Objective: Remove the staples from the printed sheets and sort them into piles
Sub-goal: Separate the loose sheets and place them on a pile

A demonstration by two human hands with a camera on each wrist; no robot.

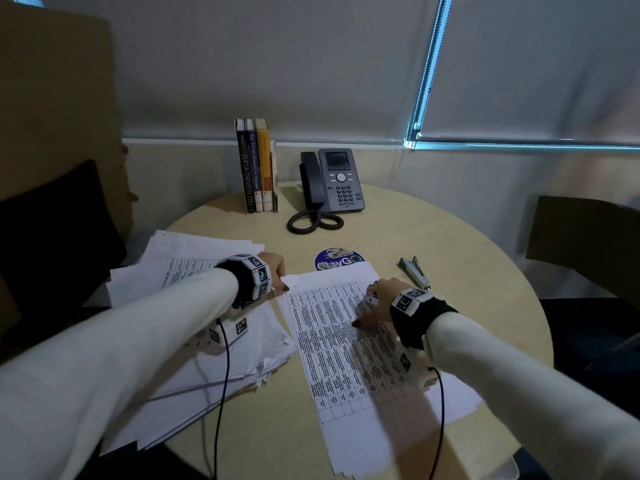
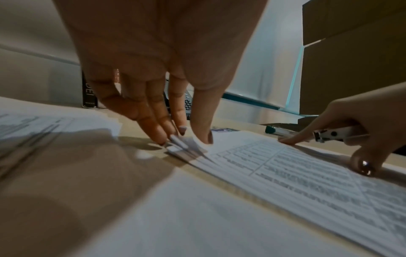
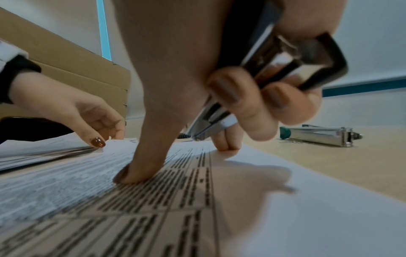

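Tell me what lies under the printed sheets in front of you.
Under the sheets shows the table and, at their far edge, a round sticker, partly covered. Whatever else lies beneath the paper is hidden.

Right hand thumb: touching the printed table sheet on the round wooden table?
Touching. Right wrist view shows the right hand thumb tip planted on the printed table sheet, no gap.

1. Dark book [image 1: 245,171], leftmost of the row just left of the desk phone [image 1: 332,181]: spine reads "DATA DRIVEN DEI".
2. Second book [image 1: 253,168]: spine partly legible, "THE FAITH… AMERICAN…".
3. Round sticker [image 1: 337,259], in front of the phone: "ClayGO".
4. Printed sheets [image 1: 346,341]: table text too small to read.
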